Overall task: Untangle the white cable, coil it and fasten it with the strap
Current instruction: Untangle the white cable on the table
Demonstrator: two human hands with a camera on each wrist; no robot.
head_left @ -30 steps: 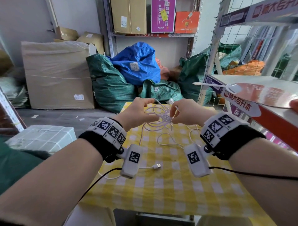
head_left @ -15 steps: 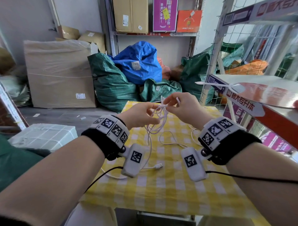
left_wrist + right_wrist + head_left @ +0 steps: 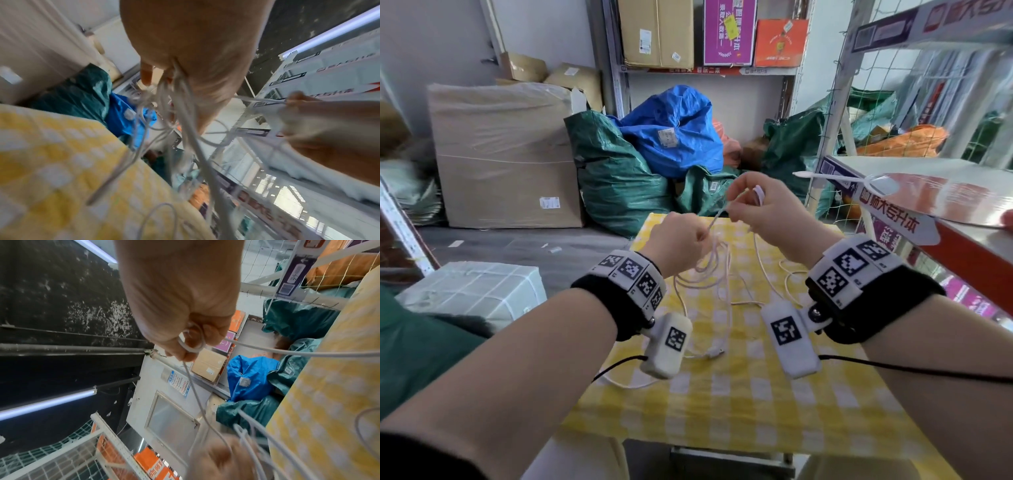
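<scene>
My left hand (image 3: pixel 677 244) pinches the bundle of tangled loops of the white cable (image 3: pixel 717 270), and my right hand (image 3: pixel 763 209) sits up at about one o'clock from it, curled round a small loop of the same cable; the right wrist view shows that loop hooked through my fingers (image 3: pixel 197 337). Between the two grips one short strand runs taut, slanting from seven o'clock up to one o'clock. The rest hangs from my left fist toward six o'clock and trails onto the yellow checked cloth (image 3: pixel 722 404), with the plug end (image 3: pixel 717 352) lying flat at six o'clock, nearer my left wrist. So the knot sits just below my left grip, and I judge the right hand needs to pull its strand on toward one o'clock to free it. I can't see the strap anywhere, and coiling is not yet begun
</scene>
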